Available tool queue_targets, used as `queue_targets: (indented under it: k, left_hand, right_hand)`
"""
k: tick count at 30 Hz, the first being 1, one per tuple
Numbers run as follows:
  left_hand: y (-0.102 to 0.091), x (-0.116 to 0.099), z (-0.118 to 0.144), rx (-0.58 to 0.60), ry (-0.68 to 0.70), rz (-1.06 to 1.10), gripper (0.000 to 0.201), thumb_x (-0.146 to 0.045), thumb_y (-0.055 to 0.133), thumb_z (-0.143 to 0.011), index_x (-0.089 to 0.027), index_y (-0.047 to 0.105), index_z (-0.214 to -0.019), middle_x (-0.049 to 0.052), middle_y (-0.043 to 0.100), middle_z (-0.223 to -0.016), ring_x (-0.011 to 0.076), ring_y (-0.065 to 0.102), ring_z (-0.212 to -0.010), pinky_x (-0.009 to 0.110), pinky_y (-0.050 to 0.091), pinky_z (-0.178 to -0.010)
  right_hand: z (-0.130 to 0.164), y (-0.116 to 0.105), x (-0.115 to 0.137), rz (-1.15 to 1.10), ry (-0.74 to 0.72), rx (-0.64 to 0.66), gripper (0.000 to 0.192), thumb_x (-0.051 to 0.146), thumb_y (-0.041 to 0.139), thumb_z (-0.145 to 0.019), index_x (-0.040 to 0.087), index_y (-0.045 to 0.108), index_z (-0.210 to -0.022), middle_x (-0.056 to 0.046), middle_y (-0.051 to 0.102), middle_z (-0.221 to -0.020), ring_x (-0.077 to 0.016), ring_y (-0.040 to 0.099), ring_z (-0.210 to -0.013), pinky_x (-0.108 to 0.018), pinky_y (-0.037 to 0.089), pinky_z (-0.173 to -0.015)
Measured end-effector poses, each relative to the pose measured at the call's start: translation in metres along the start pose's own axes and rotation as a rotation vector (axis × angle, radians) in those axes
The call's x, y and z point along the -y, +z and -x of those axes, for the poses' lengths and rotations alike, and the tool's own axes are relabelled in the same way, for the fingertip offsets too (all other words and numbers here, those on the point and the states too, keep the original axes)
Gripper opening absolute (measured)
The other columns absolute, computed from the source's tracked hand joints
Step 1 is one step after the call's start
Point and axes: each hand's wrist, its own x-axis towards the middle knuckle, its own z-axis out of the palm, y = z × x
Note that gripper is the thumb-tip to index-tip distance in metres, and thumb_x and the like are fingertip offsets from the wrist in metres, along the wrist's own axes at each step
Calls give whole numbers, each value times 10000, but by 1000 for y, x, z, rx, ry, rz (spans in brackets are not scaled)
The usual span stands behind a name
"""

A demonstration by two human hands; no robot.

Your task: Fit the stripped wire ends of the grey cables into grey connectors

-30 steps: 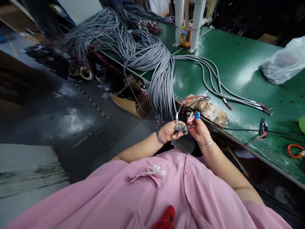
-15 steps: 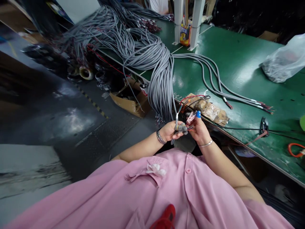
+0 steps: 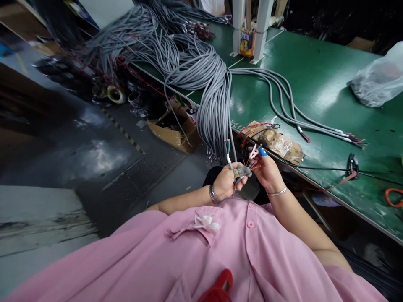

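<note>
The grey cable end [image 3: 231, 161] stands up from the closed left hand [image 3: 227, 183], just off the near edge of the green bench [image 3: 315, 84]. Its stripped coloured wires [image 3: 250, 164] fan toward the right hand [image 3: 266, 172], which pinches them. Thin and limp, they look easily bent; the stiffer jacket seems the better hold. The hanging cable bundle [image 3: 214, 105] drapes over the bench edge behind.

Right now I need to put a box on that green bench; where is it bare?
The green bench is bare between the white posts and the plastic bag, above the loose grey cables. Crowded: the big grey cable bundle at the left end, and the brown packet by both hands.
</note>
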Motion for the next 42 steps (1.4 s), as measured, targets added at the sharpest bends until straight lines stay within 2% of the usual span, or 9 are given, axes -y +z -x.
queue_targets:
  k: [6, 9, 13, 18, 26, 30, 34, 42]
  left_hand:
    - [3, 0, -4, -2, 16, 25, 285, -406, 684, -707, -146, 569, -736, -17, 571, -492, 63, 410, -299, 183, 209, -287]
    - [3, 0, -5, 15, 29, 24, 280, -399, 678, -711, -141, 574, -739, -15, 573, -494, 65, 411, -297, 184, 212, -287]
    - [3, -1, -8, 6, 21, 15, 265, -381, 673, -702, -142, 561, -717, -17, 568, -487, 61, 396, -287, 185, 229, -291]
    - [2, 4, -13, 2, -12, -3, 270, -387, 664, -720, -133, 574, -739, -15, 565, -485, 62, 396, -286, 187, 225, -284]
    - [-1, 5, -6, -18, 24, -3, 303, -417, 690, -703, -142, 566, -733, -13, 576, -502, 58, 412, -299, 183, 217, -296]
    - [1, 3, 3, -72, 75, -8, 324, -415, 724, -669, -139, 572, -742, -11, 592, -529, 53, 431, -314, 180, 215, -313]
    - [4, 3, 3, -124, 126, -7, 338, -430, 727, -672, -138, 569, -733, -11, 600, -548, 56, 453, -327, 184, 212, -315]
    - [8, 1, -2, -147, 159, -34, 358, -426, 744, -664, -146, 521, -661, -18, 592, -531, 53, 457, -325, 180, 228, -319]
  right_hand:
    - [-7, 1, -3, 39, -6, -57, 379, 554, 685, -739, 177, 650, -758, -34, 694, -769, -106, 556, -576, -242, 459, -539]
    - [-13, -2, -8, 18, -18, -31, 421, 598, 678, -721, 179, 641, -741, -40, 704, -797, -101, 545, -564, -241, 460, -531]
    - [-19, -2, -10, -72, 38, -7, 416, 583, 732, -672, 185, 639, -755, -11, 685, -741, -93, 523, -534, -231, 450, -496]
    - [-21, 3, -9, -126, 28, -58, 398, 557, 760, -655, 192, 614, -716, 14, 655, -678, -80, 503, -512, -214, 427, -477]
    - [-13, -6, -8, -83, 106, 10, 532, 733, 559, -716, 216, 631, -814, -23, 687, -795, -122, 554, -571, -266, 479, -545]
    - [-9, -10, -2, -47, 127, 23, 458, 647, 592, -755, 205, 654, -857, -34, 692, -823, -130, 590, -623, -260, 489, -562]
    - [-6, -7, 0, 10, 60, -10, 314, 496, 681, -759, 194, 663, -842, -15, 686, -802, -101, 571, -594, -226, 481, -540]
    - [-7, -3, 2, 70, 60, -20, 323, 492, 681, -763, 181, 666, -850, -7, 670, -754, -98, 562, -564, -215, 466, -495]
